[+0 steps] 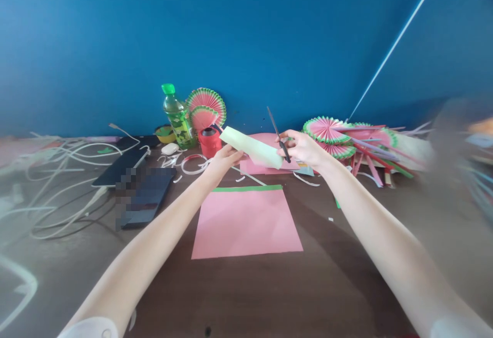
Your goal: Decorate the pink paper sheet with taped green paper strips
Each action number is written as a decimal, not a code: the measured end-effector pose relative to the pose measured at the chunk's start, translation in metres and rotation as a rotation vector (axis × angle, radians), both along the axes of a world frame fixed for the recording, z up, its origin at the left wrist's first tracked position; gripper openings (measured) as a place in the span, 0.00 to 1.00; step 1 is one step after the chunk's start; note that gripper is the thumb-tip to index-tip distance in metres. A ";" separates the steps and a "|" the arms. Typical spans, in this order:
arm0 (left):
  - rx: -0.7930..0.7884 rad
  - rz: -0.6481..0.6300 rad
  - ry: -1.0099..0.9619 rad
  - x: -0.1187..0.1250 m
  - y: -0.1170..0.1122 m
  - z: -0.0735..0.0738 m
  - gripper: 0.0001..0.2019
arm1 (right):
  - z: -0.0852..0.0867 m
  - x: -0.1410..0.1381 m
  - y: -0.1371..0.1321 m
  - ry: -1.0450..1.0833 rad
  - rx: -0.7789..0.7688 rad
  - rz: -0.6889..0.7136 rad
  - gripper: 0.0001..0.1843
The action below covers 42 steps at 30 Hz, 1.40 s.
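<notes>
My left hand [225,159] pinches the left part of a pale green strip of paper [252,148], which is held tilted above the table. At the strip's right end, my right hand [298,147] is closed around dark scissors [283,149], seen nearly edge-on with the thin blade end pointing up. Whether the right fingers also touch the paper is hidden. Below both hands, a pink sheet [248,222] lies flat, with a green strip [250,188] along its far edge.
Behind stand a green-capped bottle [179,119], a red container [210,144] and pleated pink-green paper fans [208,106]. More fans [325,130] and paper strips [373,158] pile up at right. Cables [73,199], a tablet [121,163] and a phone-like device [150,199] lie left. Paper scraps [306,180] are scattered about.
</notes>
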<state>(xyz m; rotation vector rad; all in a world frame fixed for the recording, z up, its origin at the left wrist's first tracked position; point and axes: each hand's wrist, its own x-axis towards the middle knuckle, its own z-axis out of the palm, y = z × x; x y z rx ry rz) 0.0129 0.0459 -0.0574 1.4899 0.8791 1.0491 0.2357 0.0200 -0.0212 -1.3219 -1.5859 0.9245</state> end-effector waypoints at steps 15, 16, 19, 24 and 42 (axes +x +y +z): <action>0.637 -0.070 1.148 -0.024 0.011 -0.012 0.04 | -0.026 0.060 0.017 -0.917 0.001 -0.459 0.18; 0.634 -0.076 1.153 -0.024 0.011 -0.011 0.05 | -0.024 0.058 0.015 -0.935 -0.002 -0.490 0.19; 0.516 -0.125 1.118 -0.028 0.009 0.001 0.06 | -0.017 0.052 0.012 -0.950 0.023 -0.554 0.22; 0.188 -0.475 1.058 -0.032 0.001 0.028 0.11 | -0.012 0.047 0.010 -0.884 0.114 -0.500 0.20; 0.100 -0.520 1.321 -0.024 -0.005 0.021 0.09 | -0.003 0.012 -0.004 -0.413 -0.136 -0.017 0.18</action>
